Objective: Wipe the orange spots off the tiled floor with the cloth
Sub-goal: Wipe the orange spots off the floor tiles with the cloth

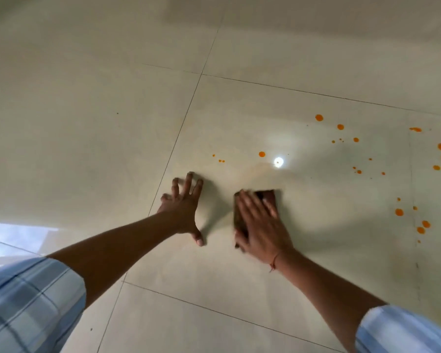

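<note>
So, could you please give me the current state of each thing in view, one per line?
Cloth: dark, flat on the floor, under the right hand.
Right hand: pressed on the cloth, blurred.
Left hand: empty, fingers spread, braced on the floor.
Orange spots: many unwiped.
Tiled floor: glossy.

Two hands are on the floor: the left hand [183,212] and the right hand [260,225]. There is one dark cloth [267,197], under the right hand. There are lots of orange spots [262,154], about twenty-five. Most are past and to the right of the right hand.
</note>
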The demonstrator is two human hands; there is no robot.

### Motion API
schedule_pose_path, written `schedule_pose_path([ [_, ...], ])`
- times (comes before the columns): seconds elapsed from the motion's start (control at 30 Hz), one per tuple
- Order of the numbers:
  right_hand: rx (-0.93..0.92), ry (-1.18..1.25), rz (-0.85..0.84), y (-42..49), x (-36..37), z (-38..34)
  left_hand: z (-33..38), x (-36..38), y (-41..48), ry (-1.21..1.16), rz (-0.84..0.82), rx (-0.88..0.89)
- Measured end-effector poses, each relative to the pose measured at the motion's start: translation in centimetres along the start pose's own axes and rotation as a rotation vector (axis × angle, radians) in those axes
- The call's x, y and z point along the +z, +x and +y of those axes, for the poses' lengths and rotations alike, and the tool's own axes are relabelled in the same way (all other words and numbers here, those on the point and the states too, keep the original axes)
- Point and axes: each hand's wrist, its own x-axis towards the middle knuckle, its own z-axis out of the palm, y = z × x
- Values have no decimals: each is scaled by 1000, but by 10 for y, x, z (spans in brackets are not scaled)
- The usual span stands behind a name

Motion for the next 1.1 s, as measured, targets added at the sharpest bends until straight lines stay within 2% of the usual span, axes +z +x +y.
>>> schedule_pose_path([
  [0.1, 310, -15, 57, 68, -5, 7, -3, 5, 6, -13, -6, 6],
  [0.13, 339, 3, 41, 83, -4, -7, -4, 7, 7, -19, 3, 4],
  [0.23, 98, 21, -24, 62, 7, -58, -6, 9, 6, -44, 31, 12],
  [0.33, -42, -21, -83, -11, 2, -48, -5, 9, 5, -46, 33, 21],
  [0.4, 13, -68, -89, -21, -4, -11, -6, 6, 3, -42, 30, 26],
  [0.47, 205, -106, -88, -1, -8, 15, -5, 4, 2, -50, 11, 24],
  [0.57, 417, -75, -27, 47, -9, 7, -3, 0, 1, -45, -11, 7],
  [0.6, 401, -78, -20, 57, -6, -4, -1, 0, 3, -41, -13, 5],
  [0.7, 95, -113, -60, 41, 0, -32, 2, 1, 3, -57, -34, -2],
  [0.77, 7, -91, -89, 11, 0, -26, 0, 3, 3, -50, -22, 2],
  [0.87, 137, -80, -79, -3, -9, 17, -6, 4, 2, -28, 26, 40],
  [1.0, 540, -22, 60, 98, -20, 59, -3, 3, 6, -23, -25, 37],
  [1.03, 564, 7, 75, 127, -19, 53, -2, 4, 8, -31, -22, 36],
  [1.1, 402, 16, 65, 159, -8, 17, -2, 7, 10, -59, 9, 41],
])
